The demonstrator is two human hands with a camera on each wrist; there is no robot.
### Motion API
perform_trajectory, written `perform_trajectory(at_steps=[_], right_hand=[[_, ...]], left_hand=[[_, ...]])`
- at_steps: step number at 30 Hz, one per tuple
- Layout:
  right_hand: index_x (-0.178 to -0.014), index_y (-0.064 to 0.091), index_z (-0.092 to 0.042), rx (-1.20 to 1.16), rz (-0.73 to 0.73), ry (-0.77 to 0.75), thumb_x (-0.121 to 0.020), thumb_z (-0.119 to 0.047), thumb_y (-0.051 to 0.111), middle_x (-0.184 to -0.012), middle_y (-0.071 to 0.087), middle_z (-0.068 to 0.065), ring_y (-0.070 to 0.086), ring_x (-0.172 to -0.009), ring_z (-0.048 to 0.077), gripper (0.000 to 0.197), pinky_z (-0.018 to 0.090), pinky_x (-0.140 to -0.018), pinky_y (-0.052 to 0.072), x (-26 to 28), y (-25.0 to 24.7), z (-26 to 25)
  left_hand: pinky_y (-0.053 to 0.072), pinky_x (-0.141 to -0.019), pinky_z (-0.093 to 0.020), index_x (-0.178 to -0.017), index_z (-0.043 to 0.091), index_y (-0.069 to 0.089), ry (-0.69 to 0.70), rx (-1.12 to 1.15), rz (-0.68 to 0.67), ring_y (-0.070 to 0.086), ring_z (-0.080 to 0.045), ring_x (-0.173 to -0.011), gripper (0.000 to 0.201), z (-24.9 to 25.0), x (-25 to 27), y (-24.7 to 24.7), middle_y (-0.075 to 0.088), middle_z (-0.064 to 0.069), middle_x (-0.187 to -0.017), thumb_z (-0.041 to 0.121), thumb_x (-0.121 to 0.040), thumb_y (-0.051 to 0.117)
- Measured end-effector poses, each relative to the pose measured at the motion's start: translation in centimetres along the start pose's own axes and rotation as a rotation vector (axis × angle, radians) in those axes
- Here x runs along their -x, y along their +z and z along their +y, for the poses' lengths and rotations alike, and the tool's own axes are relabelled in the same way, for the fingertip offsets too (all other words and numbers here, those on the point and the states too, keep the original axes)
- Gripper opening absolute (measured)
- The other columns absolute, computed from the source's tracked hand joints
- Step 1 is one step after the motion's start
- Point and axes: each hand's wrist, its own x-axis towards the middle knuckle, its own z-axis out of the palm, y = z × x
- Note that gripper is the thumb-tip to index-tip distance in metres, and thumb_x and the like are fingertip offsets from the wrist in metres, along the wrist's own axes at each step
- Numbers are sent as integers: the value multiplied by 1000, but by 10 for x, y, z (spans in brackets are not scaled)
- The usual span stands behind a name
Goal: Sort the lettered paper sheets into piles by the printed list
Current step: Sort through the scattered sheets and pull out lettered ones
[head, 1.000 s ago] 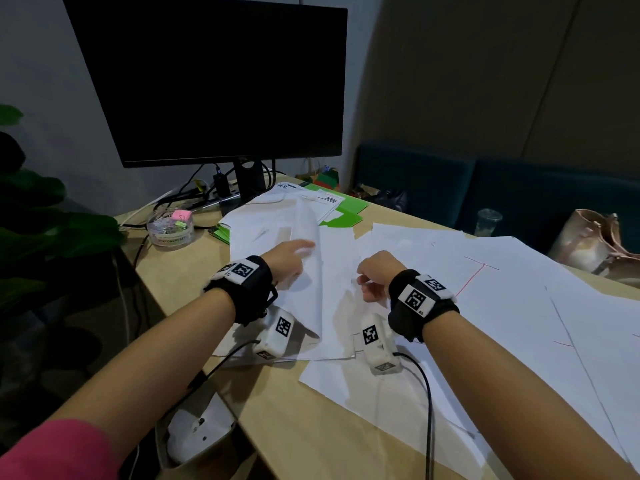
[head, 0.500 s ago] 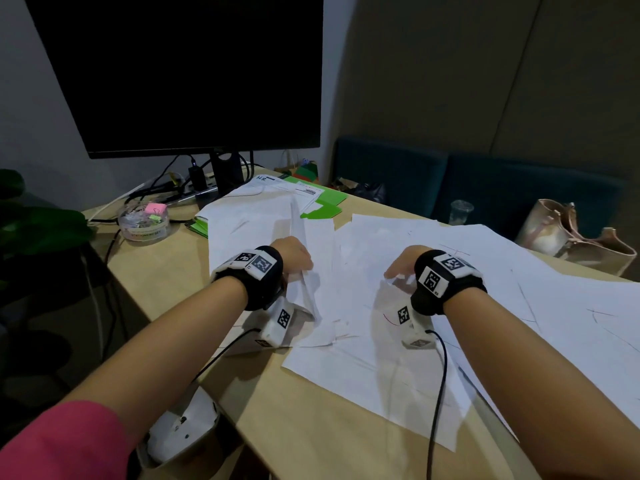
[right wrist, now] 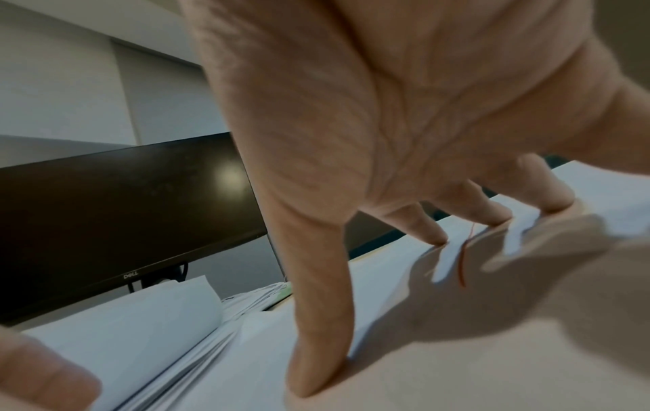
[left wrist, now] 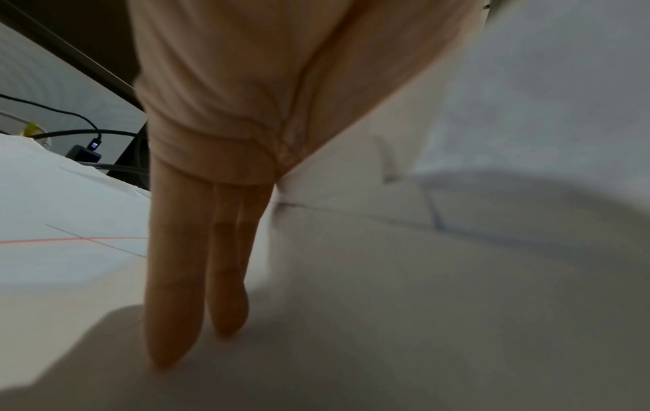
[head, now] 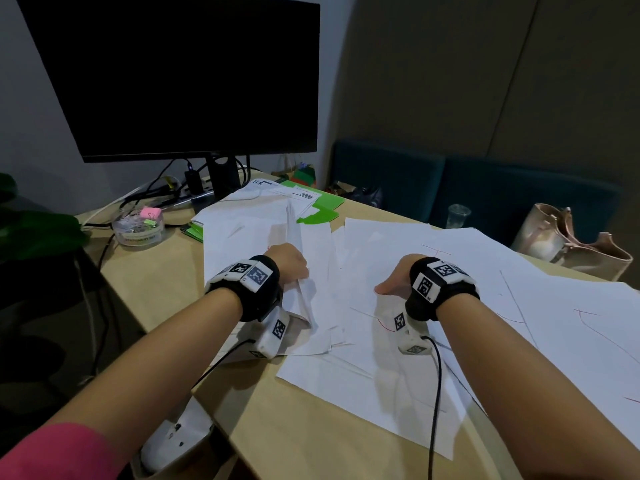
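The lettered paper sheets (head: pixel 408 271) lie spread over most of the desk (head: pixel 166 292), overlapping loosely, with red pen strokes on several. At their left edge sits a thicker stack (head: pixel 242 244), and a folded bundle of sheets (head: pixel 300 271) stands partly on edge over it.

The left hand (head: pixel 289 263) holds that bundle: in the head view the fingers curl over its lower edge, while the left wrist view shows 2 fingers (left wrist: pixel 176 278) lying straight along the paper, so the hold looks light, more a steadying clasp than a clench. The right hand (head: pixel 394 277) is spread and grasps nothing; its fingertips (right wrist: pixel 432 236) and thumb press flat on a sheet marked in red.

The step in hand seems to be picking the next sheet from the spread. To do it well, I would keep the bundle steady on the left, slide 1 sheet free with the right fingertips rather than lifting several, read its letter, and check it against the printed list before laying it down. I cannot tell which paper is the list.

Behind stand a dark monitor (head: pixel 180 74), a clip tub (head: pixel 140 225) and green folders (head: pixel 322 209).
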Motion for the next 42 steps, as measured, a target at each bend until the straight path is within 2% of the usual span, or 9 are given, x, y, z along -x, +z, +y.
perform_trajectory(at_steps=[5,10,16,19,24,28,31,36,42], right_hand=[[-88,65,-7,-7,57,-43,-79,-45,72,-67,57,2,56,-76,23,40,23,-54,37,-11,3,3],[-131,49,-2,-320,112,-3,-87,-28,67,-126,57,15,55,-114,33,54,34,-93,47,-29,1,3],[-102,55,-13,-331,339,247,-78,-24,61,-122,54,16,52,-113,37,27,43,-99,44,-39,-16,37],[-68,52,-23,-214,281,223,-63,-27,73,-115,53,9,53,-109,35,22,44,-95,48,-45,-11,60],[-59,44,-31,-114,213,217,-70,-31,78,-104,51,8,50,-106,35,35,43,-96,47,-25,-7,56],[-71,37,-13,-45,213,274,-66,-39,81,-111,46,12,45,-112,36,52,40,-90,47,-23,-5,49],[-68,48,-17,-23,159,212,-76,-38,76,-105,47,9,47,-111,33,36,36,-88,48,-24,-7,44],[-118,62,-10,33,164,146,-87,-45,61,-118,57,10,57,-104,25,47,28,-82,45,-39,-6,42],[-94,55,-6,-200,155,203,-87,-11,54,-91,55,9,55,-88,26,8,26,-60,44,-40,-10,44]], left_hand=[[46,-96,-31,-126,5,61,-2,-44,-7,53,-30,-120,36,2,2,0,57,-14,-131,19,-94,54],[48,-91,-30,-127,4,59,18,-87,-19,52,-30,-120,37,3,4,-1,55,-13,-132,18,-94,53],[47,-93,-29,-126,6,60,21,-77,-19,52,-28,-120,36,3,3,0,56,-11,-131,18,-93,55],[48,-93,-29,-124,5,62,21,-67,-22,53,-28,-118,35,1,1,1,58,-11,-130,17,-91,56],[46,-93,-28,-129,10,59,14,-42,-15,51,-26,-122,39,0,1,1,55,-7,-134,18,-91,57],[49,-88,-29,-125,7,61,9,-41,-24,54,-29,-117,36,-1,1,1,57,-11,-129,16,-91,56],[48,-89,-29,-126,11,61,3,-20,-19,54,-28,-118,37,-3,-2,2,57,-8,-130,16,-90,57],[47,-88,-29,-114,6,66,6,-64,-21,56,-28,-115,30,-3,-8,5,63,-9,-118,23,-90,59],[41,-76,-29,-111,5,59,20,-237,-43,58,-28,-105,62,18,-14,7,62,-11,-111,61,-85,56]])
